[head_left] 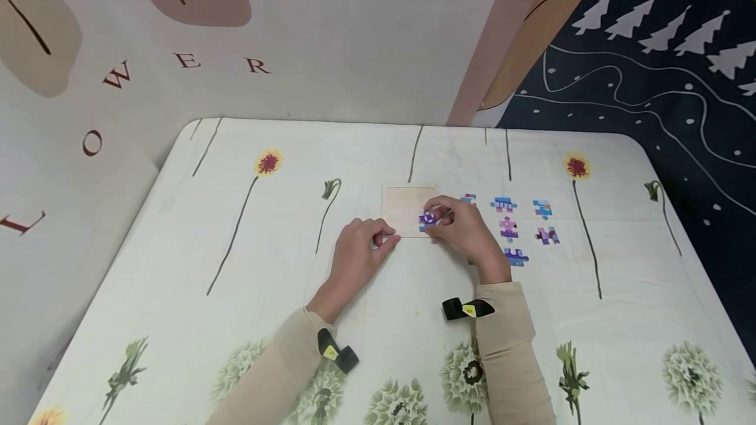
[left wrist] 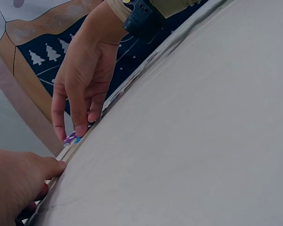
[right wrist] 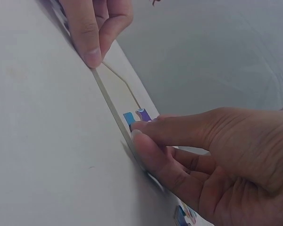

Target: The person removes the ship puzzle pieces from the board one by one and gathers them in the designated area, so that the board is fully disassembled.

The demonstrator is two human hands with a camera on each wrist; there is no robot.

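A shallow, pale wooden puzzle tray lies on the table with its bare bottom showing. At its near left corner my left hand pinches the frame between thumb and fingers. My right hand reaches over the right part of the tray and pinches a purple and blue jigsaw piece with white spots. In the right wrist view this jigsaw piece is low inside the frame, near the right end, partly hidden by the fingertips. Curled fingers of the left hand show in the left wrist view.
Several loose jigsaw pieces lie spread to the right of the tray, some partly covered by my right hand. A flower-printed white cloth covers the table. A patterned wall rises behind its far edge.
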